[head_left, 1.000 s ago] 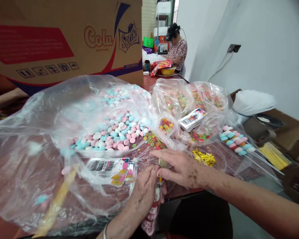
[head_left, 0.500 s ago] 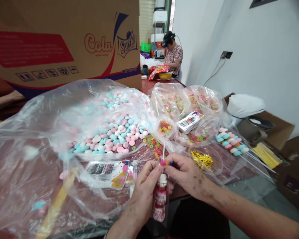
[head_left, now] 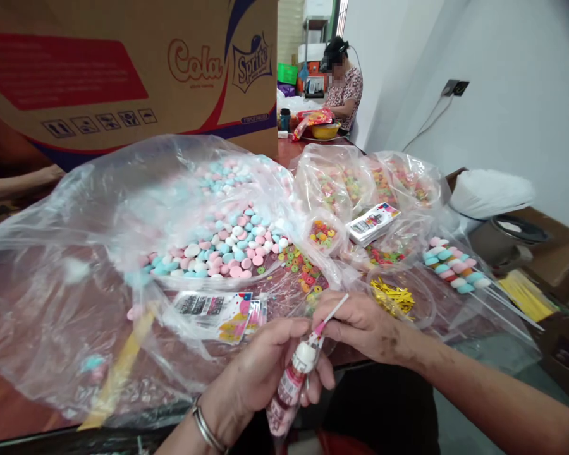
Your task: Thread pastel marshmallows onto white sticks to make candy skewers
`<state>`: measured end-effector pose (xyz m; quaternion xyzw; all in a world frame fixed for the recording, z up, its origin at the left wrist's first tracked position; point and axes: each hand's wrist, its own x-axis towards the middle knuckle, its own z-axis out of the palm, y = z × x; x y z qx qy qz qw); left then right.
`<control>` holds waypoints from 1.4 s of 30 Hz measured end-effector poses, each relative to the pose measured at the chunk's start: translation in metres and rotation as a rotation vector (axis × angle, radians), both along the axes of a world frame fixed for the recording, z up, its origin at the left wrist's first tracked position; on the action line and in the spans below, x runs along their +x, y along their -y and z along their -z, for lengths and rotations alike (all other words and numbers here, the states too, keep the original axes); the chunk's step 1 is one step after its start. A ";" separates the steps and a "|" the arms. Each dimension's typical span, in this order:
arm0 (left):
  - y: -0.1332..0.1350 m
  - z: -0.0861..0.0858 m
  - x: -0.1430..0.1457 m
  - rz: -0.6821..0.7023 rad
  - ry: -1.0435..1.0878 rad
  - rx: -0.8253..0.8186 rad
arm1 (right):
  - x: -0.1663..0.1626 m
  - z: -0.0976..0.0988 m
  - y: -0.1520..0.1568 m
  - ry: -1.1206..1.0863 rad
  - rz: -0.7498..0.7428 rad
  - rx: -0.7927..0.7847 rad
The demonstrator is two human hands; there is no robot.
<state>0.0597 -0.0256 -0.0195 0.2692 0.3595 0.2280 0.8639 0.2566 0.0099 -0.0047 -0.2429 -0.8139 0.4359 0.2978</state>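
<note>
A candy skewer (head_left: 288, 387) in a clear printed bag tilts over the table's front edge, its white stick (head_left: 336, 312) pointing up and right. My left hand (head_left: 260, 357) is curled around the bagged candy from the left and below. At the gathered neck of the bag, where a pink bit shows, my right hand (head_left: 360, 323) pinches with thumb and fingers. Gold twist ties (head_left: 392, 298) lie in a clear bag just beyond my right hand. Flat printed bags (head_left: 213, 311) rest beyond my left hand. Some fingertips are hidden behind the skewer.
A large plastic bag of pastel candies (head_left: 234, 249) spreads across the left, before a big cardboard box (head_left: 123, 69). Ring gummies (head_left: 308, 272) lie mid-table. More candy skewers (head_left: 450, 264) lie at right. Another person (head_left: 346, 95) sits at the far end; someone's arm (head_left: 23, 182) shows at left.
The skewer has gone from upright to tilted, its stick leaning right and its bottom swinging left. My left hand has moved down around the bag; my right hand stays at the neck.
</note>
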 end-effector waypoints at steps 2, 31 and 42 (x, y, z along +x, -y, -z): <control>0.000 0.002 -0.001 0.038 0.119 -0.003 | 0.000 -0.003 0.000 0.046 0.010 0.070; 0.010 -0.007 0.002 -0.040 -0.708 1.185 | -0.004 -0.011 0.031 0.585 0.128 0.839; 0.012 -0.020 0.001 -0.319 -0.656 0.638 | 0.102 0.006 -0.022 0.928 0.589 0.417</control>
